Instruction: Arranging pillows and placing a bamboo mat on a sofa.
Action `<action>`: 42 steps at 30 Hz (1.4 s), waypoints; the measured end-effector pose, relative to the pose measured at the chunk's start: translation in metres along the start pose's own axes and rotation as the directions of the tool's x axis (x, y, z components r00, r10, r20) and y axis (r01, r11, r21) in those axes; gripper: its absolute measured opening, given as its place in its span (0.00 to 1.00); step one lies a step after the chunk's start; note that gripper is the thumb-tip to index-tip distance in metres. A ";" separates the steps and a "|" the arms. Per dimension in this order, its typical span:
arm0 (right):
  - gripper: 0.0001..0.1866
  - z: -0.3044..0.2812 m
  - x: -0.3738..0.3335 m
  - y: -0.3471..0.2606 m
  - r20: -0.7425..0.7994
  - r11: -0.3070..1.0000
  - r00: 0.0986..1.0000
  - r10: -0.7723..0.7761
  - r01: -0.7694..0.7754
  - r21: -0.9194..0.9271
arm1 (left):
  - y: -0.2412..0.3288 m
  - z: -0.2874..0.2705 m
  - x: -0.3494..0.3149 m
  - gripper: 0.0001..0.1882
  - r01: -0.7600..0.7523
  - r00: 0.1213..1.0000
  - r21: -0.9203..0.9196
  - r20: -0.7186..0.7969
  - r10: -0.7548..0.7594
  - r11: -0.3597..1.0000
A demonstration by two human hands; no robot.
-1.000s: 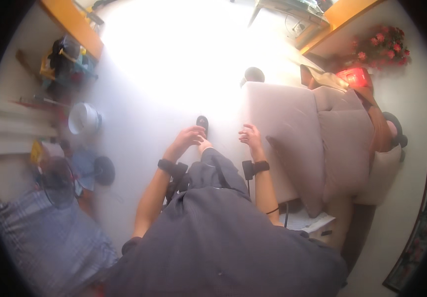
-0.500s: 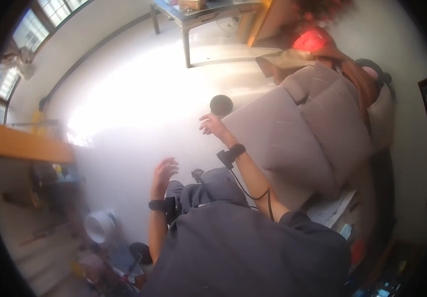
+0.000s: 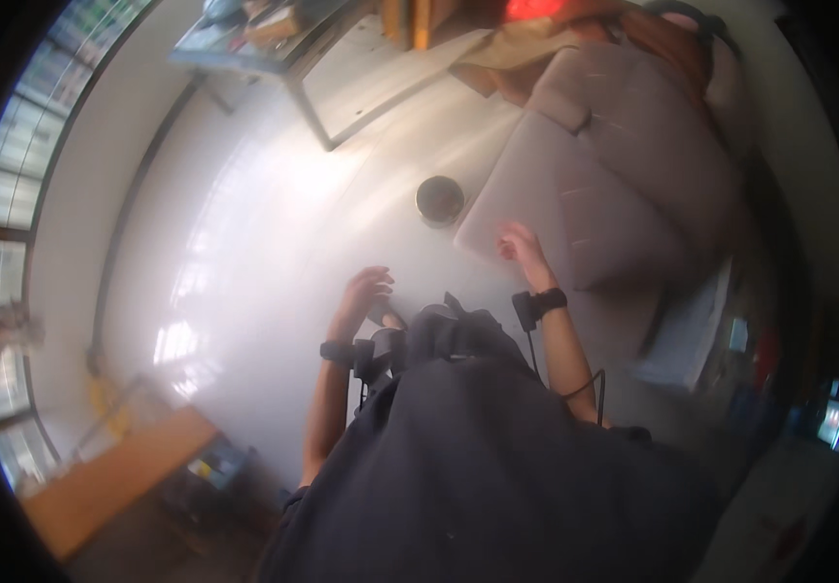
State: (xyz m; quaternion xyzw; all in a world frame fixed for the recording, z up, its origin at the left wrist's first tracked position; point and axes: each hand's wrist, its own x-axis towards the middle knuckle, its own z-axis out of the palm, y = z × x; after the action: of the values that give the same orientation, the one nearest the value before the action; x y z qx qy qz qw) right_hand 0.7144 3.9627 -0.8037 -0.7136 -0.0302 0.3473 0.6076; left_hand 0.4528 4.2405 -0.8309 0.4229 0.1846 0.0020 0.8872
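My left hand [image 3: 365,295] hangs over the pale floor in front of my body, holding nothing, its fingers loosely stretched. Over by the near corner of the grey-mauve sofa [image 3: 614,175] is my right hand [image 3: 524,249], its fingers loosely bent and slightly blurred, with nothing seen in them. A dark round bin [image 3: 440,201] stands on the floor beyond my hands, close to the sofa's left corner and apart from both of them. Each wrist wears a black strap with a small device and a cable.
A table [image 3: 244,60] with things on it stands at the far left. Windows [image 3: 13,199] line the left wall. An orange-brown wooden board [image 3: 123,476] lies at the lower left. Brown cloth [image 3: 507,58] drapes over the sofa's far end; papers [image 3: 689,325] lie at its near end.
The view has swung to the right and shifted, blurring the room. My right hand has moved from beside the bin to the sofa corner, fingers more bent. My left hand has reached slightly forward.
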 end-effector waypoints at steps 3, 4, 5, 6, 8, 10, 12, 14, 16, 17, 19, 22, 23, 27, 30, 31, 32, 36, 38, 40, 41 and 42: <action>0.16 0.028 0.073 0.086 -0.079 0.999 0.996 -0.029 0.032 0.032 | -0.002 -0.108 0.083 0.19 0.035 0.994 0.249 0.089 -0.059 0.968; 0.15 0.022 0.098 0.117 -0.115 0.997 0.991 -0.072 0.074 0.010 | -0.011 -0.134 0.133 0.19 0.018 0.983 0.300 0.169 -0.072 0.954; 0.14 0.020 0.100 0.150 -0.166 1.000 0.986 -0.004 0.002 -0.017 | -0.023 -0.151 0.146 0.19 0.017 0.969 0.296 0.231 -0.089 0.955; 0.14 0.024 0.103 0.167 -0.207 0.999 0.978 0.038 -0.036 0.013 | -0.026 -0.169 0.154 0.20 0.045 0.969 0.350 0.211 -0.126 0.936; 0.12 0.044 0.136 0.180 -0.092 0.907 0.973 0.213 -0.162 0.389 | -0.016 -0.214 0.202 0.25 -0.004 0.962 0.444 0.245 -0.117 0.896; 0.09 0.045 0.177 0.186 -0.243 0.985 0.954 0.174 -0.170 0.037 | -0.004 -0.226 0.264 0.24 0.050 0.945 0.404 0.278 -0.175 0.913; 0.07 0.061 0.206 0.184 -0.251 0.990 0.966 0.054 -0.019 0.141 | 0.003 -0.240 0.294 0.22 -0.045 0.975 0.500 0.212 -0.072 0.865; 0.11 0.104 0.224 0.171 -0.214 0.935 0.973 -0.091 0.157 0.317 | 0.030 -0.273 0.315 0.21 0.198 0.961 0.452 0.084 -0.262 0.870; 0.10 0.109 0.229 0.151 -0.105 0.967 0.964 0.245 -0.235 0.099 | 0.031 -0.222 0.286 0.19 0.129 0.969 0.431 0.138 -0.206 0.893; 0.10 0.074 0.227 0.190 -0.171 0.943 0.938 0.301 -0.266 0.198 | 0.015 -0.178 0.304 0.19 0.199 0.919 0.432 0.230 -0.321 0.880; 0.11 0.097 0.231 0.172 -0.334 0.938 0.878 0.342 -0.296 0.183 | 0.020 -0.165 0.311 0.20 0.244 0.886 0.467 0.249 -0.392 0.850; 0.10 0.070 0.231 0.154 -0.313 0.842 0.848 0.428 -0.500 -0.204 | 0.023 -0.119 0.314 0.19 0.114 0.871 0.507 0.363 -0.332 0.854; 0.10 0.076 0.236 0.139 -0.280 0.831 0.853 0.440 -0.505 -0.231 | 0.050 -0.107 0.310 0.19 0.097 0.890 0.537 0.330 -0.315 0.838; 0.10 0.082 0.270 0.100 -0.324 0.986 0.933 0.157 -0.129 0.107 | 0.080 -0.102 0.311 0.16 0.122 0.948 0.545 0.184 -0.260 0.829; 0.10 0.116 0.296 0.035 -0.383 0.992 0.922 0.051 -0.003 0.125 | 0.108 -0.126 0.300 0.16 0.192 0.947 0.523 0.124 -0.296 0.831; 0.09 0.143 0.313 -0.004 -0.372 0.961 0.924 0.089 0.019 0.276 | 0.138 -0.138 0.308 0.15 0.193 0.940 0.491 0.156 -0.303 0.850; 0.07 0.161 0.337 -0.032 -0.301 0.960 0.953 0.036 0.051 0.277 | 0.168 -0.151 0.322 0.15 0.195 0.935 0.495 0.166 -0.313 0.846; 0.07 0.236 0.416 -0.116 -0.280 0.958 0.949 -0.144 0.204 0.200 | 0.267 -0.234 0.369 0.14 0.135 0.916 0.554 0.247 -0.317 0.822; 0.08 0.253 0.437 -0.136 -0.311 0.962 0.940 -0.137 0.202 0.186 | 0.293 -0.270 0.403 0.14 0.188 0.882 0.658 0.212 -0.420 0.729; 0.09 0.265 0.446 -0.154 -0.354 0.961 0.927 -0.121 0.199 0.193 | 0.316 -0.296 0.436 0.14 0.208 0.836 0.715 0.224 -0.501 0.667; 0.09 0.270 0.447 -0.163 -0.374 0.957 0.919 -0.123 0.209 0.200 | 0.326 -0.309 0.453 0.15 0.203 0.821 0.761 0.211 -0.531 0.616; 0.09 0.268 0.442 -0.171 -0.418 0.952 0.899 -0.133 0.233 0.199 | 0.333 -0.317 0.471 0.16 0.180 0.809 0.772 0.237 -0.538 0.610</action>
State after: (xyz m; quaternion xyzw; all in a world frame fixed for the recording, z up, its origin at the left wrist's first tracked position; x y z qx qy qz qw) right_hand 0.9709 4.4398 -0.8605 -0.6830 0.0700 0.1363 0.7142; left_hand 0.8385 4.7671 -0.9161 0.6752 0.0447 -0.3508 0.6473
